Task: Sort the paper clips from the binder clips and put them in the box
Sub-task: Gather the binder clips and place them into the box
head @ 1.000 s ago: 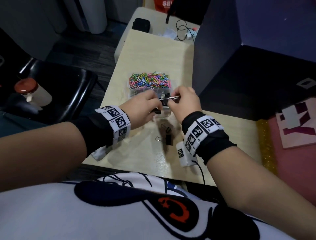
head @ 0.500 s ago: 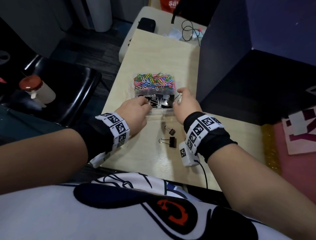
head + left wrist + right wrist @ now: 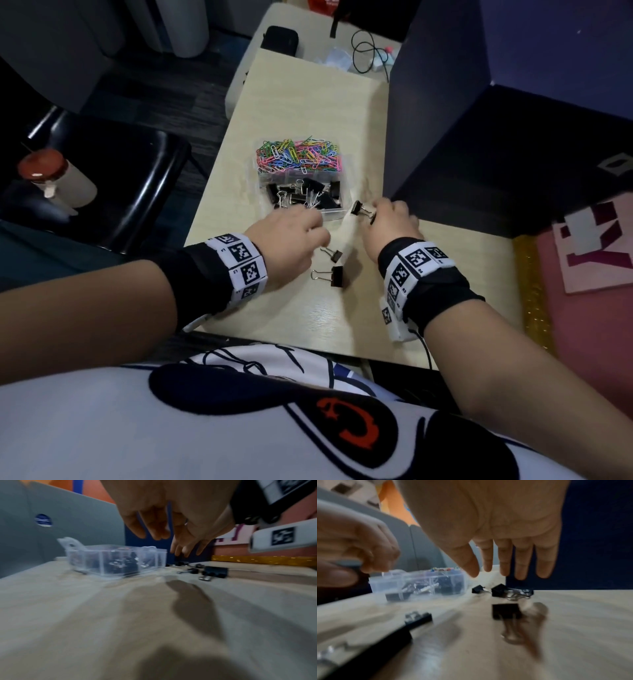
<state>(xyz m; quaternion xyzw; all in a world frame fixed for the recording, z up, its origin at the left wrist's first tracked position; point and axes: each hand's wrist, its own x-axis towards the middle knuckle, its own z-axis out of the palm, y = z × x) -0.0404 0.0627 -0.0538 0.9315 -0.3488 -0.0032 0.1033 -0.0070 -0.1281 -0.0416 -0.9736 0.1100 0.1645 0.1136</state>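
A clear box point(image 3: 337, 215) stands mid-table; coloured paper clips point(image 3: 298, 156) fill its far compartment and black binder clips point(image 3: 308, 197) its near one. My right hand point(image 3: 387, 216) hovers just right of the box, fingers point(image 3: 518, 563) straight, over a loose binder clip point(image 3: 359, 209) point(image 3: 500, 591), gripping nothing. My left hand point(image 3: 294, 236) point(image 3: 154, 531) hangs at the box's near edge, fingers loosely curled and empty. Two more binder clips point(image 3: 335, 255) point(image 3: 334, 275) lie between my hands.
The wooden table point(image 3: 308, 102) is narrow. A dark blue partition point(image 3: 428, 102) rises close on the right. A black pouch point(image 3: 279, 39) and cables point(image 3: 366, 51) lie at the far end. A black chair point(image 3: 120, 178) stands to the left.
A second ago both hands held a binder clip over the box. Both have since drawn back empty, the right hand moving to the clip right of the box.
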